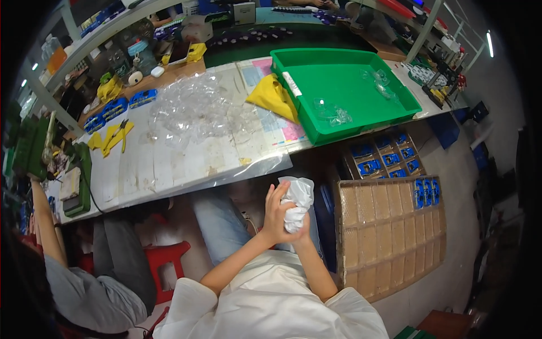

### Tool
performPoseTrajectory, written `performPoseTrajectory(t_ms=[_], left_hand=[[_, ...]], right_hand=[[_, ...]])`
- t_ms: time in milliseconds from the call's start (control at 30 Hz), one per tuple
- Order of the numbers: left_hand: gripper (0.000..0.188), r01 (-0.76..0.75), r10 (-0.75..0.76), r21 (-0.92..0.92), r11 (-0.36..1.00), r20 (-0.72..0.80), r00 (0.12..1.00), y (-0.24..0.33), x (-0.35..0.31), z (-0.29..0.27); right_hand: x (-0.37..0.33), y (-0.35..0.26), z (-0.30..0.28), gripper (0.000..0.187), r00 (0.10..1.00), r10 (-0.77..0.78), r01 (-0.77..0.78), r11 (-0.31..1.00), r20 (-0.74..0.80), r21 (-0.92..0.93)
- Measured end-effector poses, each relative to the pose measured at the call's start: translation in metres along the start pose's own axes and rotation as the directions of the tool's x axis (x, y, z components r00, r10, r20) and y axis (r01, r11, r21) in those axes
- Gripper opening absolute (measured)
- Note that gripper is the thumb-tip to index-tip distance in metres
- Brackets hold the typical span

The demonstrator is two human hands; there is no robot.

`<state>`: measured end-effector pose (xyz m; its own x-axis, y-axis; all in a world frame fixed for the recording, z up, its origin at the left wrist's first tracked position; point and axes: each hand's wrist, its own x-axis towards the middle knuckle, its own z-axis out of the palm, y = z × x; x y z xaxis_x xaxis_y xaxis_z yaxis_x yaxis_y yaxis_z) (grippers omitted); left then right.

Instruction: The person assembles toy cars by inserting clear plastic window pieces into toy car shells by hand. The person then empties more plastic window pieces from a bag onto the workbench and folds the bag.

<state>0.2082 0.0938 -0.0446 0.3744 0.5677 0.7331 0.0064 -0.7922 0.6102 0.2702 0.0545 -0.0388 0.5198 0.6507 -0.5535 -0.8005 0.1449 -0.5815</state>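
Observation:
Over my lap, just off the table's front edge, both hands are closed around a white crumpled sheet [297, 199]. It looks like tissue or thin plastic; which one I cannot tell. My left hand [274, 217] grips it from the left, fingers pointing up along its side. From below and the right my right hand [305, 230] presses against it, its fingers mostly hidden. Beyond them, on the table [152, 164], lies a loose heap of clear plastic pieces [195, 107]. A green tray [350, 73] at the right holds a few similar clear pieces.
Yellow cloth [274, 97] lies against the tray. Pliers [123, 135] and blue toy cars [143, 98] are at the left. Right of my legs stands a compartmented box [389, 237] with several blue cars. A co-worker [96, 294] sits at my left by a red stool [165, 263].

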Motion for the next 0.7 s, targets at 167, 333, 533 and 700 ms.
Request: performPoseTrajectory(t_ms=[167,333,533,700], left_hand=[[0.015,0.466,-0.542,-0.290,0.836,-0.304,0.783,-0.028,-0.005,0.010],[0.026,0.444,-0.553,-0.373,0.815,-0.269,0.789,-0.035,-0.023,0.021],[0.033,0.153,-0.155,-0.044,0.987,-0.031,0.987,-0.029,-0.034,0.025],[0.021,0.187,-0.183,0.217,0.958,-0.036,0.982,-0.040,-0.041,0.026]], right_hand=[[-0.009,0.027,-0.040,0.048,0.870,0.151,-0.104,0.987,0.469,-0.125],[-0.008,0.050,-0.044,0.046,0.952,0.043,-0.073,0.993,0.303,0.089],[0.034,0.026,-0.053,0.042,0.891,-0.051,0.000,0.994,0.452,0.112],[0.053,0.050,-0.062,0.051,0.946,0.105,-0.052,0.983,0.307,-0.176]])
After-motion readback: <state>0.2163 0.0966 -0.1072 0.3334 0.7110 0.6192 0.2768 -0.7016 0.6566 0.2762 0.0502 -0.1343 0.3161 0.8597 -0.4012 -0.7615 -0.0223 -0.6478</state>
